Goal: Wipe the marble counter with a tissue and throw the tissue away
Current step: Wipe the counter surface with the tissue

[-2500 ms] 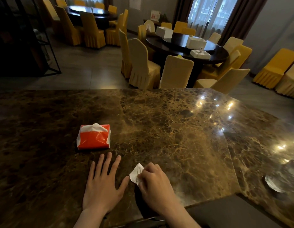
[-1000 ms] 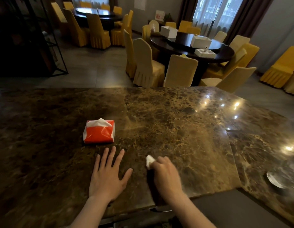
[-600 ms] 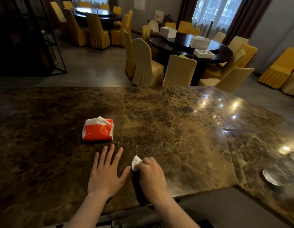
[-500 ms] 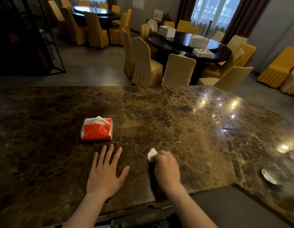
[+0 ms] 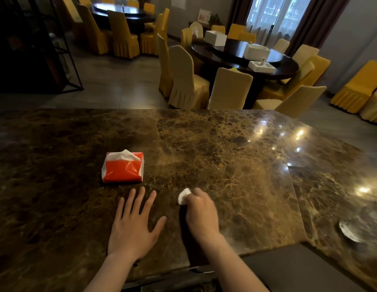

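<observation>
The right hand (image 5: 201, 212) is clenched around a wadded white tissue (image 5: 184, 196), pressing it down on the brown marble counter (image 5: 236, 165) close to the near edge; only a small lump of the tissue shows past the knuckles on the hand's far-left side. The left hand (image 5: 134, 225) lies just to its left, released and flat on the stone with fingers spread, holding nothing, and looks to be a brace. Beyond the left hand, a little farther in, sits a red tissue pack (image 5: 122, 167) with a white sheet poking from its top. The tissue is light, soft and easily torn, so it likely wipes best bunched as it is, held by the bulk of the wad under the fingertips rather than by a loose corner, which could shred or drag on the polished surface. Being so light, it needs a full closed grip when carried off to the bin; no bin is visible here.
</observation>
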`<state>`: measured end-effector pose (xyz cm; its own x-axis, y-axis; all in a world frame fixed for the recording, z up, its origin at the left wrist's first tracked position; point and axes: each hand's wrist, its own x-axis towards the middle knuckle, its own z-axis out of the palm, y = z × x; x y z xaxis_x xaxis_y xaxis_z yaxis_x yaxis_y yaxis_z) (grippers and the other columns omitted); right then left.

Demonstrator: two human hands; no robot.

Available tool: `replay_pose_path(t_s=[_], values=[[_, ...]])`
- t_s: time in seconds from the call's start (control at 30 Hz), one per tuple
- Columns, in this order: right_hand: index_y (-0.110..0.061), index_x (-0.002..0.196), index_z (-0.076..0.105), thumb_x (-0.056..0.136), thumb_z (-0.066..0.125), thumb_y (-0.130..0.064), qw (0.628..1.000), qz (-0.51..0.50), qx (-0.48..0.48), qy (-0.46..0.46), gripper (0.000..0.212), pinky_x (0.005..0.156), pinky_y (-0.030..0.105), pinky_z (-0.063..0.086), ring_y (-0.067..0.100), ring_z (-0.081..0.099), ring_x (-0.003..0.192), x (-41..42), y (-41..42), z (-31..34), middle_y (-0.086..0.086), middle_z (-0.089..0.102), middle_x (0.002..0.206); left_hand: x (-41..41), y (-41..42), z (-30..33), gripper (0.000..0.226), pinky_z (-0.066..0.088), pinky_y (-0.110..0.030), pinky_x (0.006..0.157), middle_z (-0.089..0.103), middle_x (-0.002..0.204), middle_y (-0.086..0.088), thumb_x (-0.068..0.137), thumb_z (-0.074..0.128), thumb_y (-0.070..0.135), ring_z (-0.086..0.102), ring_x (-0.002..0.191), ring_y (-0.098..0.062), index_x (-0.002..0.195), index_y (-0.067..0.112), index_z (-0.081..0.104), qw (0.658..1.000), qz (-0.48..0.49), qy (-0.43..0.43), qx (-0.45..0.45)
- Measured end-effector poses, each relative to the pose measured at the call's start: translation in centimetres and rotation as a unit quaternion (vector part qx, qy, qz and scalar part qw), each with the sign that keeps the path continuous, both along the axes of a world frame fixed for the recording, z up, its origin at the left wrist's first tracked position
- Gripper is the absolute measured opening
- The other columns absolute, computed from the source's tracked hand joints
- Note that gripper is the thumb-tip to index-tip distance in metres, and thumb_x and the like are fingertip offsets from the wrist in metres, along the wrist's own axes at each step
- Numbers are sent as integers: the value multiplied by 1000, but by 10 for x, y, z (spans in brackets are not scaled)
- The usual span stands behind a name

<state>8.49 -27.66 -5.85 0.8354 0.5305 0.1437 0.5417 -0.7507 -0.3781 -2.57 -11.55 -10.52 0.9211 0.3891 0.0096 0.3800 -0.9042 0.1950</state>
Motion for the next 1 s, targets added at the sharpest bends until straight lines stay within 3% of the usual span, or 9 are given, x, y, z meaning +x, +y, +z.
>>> replay_pose_path(t_s=[0.1,0.2,0.4,0.47,0.63,0.7,0.83,0.93,1.0], values=[[-15,96,79,83,60,8,994,-108,-3,19,32,72,40,50,31,60,88,33,-24,3,5,59,92,0,0,0,84,-4,-50,130,-2,174,2,90,4,81,-16,158,-20,162,39,-1,1000,-2,0,-3],[-9,98,77,84,60,6,988,-154,0,18,27,75,40,53,30,60,91,34,-11,6,6,60,96,2,-1,1,84,-4,-50,130,-3,174,1,90,4,81,-16,158,-21,162,39,-1,1000,4,2,0],[-18,96,77,84,71,-2,999,31,30,27,21,69,27,47,18,56,89,-23,28,1,-3,59,95,2,2,-2,86,-1,-51,130,-2,174,1,88,1,82,-14,158,-22,162,38,-2,1000,1,10,3],[-21,96,77,84,71,-4,999,44,21,17,22,65,27,43,18,55,88,-17,9,0,-4,58,92,2,2,-3,86,-1,-51,130,-2,174,2,87,0,83,-14,158,-21,162,39,-2,1000,0,6,3],[-16,97,80,84,61,4,988,-154,23,22,31,69,36,46,28,59,87,21,-37,4,3,61,89,1,3,-4,84,-3,-50,130,-1,174,3,90,4,84,-15,158,-20,162,40,-2,1000,-1,2,-3],[-12,100,79,86,60,4,982,-186,30,17,28,68,35,47,28,59,87,18,-33,6,5,61,92,2,2,-3,85,-3,-50,130,-2,174,3,89,2,84,-15,158,-20,162,40,-3,1000,4,2,-4],[-15,97,77,86,67,0,996,-87,35,13,22,68,20,38,15,55,87,-26,1,1,-1,62,97,3,-1,-1,87,-3,-51,130,-3,174,1,86,-2,82,-14,158,-21,162,39,-3,1000,7,9,5],[-18,99,76,86,67,-2,999,14,23,21,23,65,24,40,17,56,86,-37,-3,1,-2,59,94,2,0,0,88,-2,-50,130,-3,174,1,85,-2,82,-13,158,-22,162,38,-3,1000,6,12,4],[-19,100,76,88,64,-3,1000,6,-3,19,23,66,29,44,20,57,87,-20,-23,3,-2,58,94,1,1,1,88,-2,-50,130,-2,174,1,86,-1,82,-13,158,-21,162,38,-3,1000,4,10,7]])
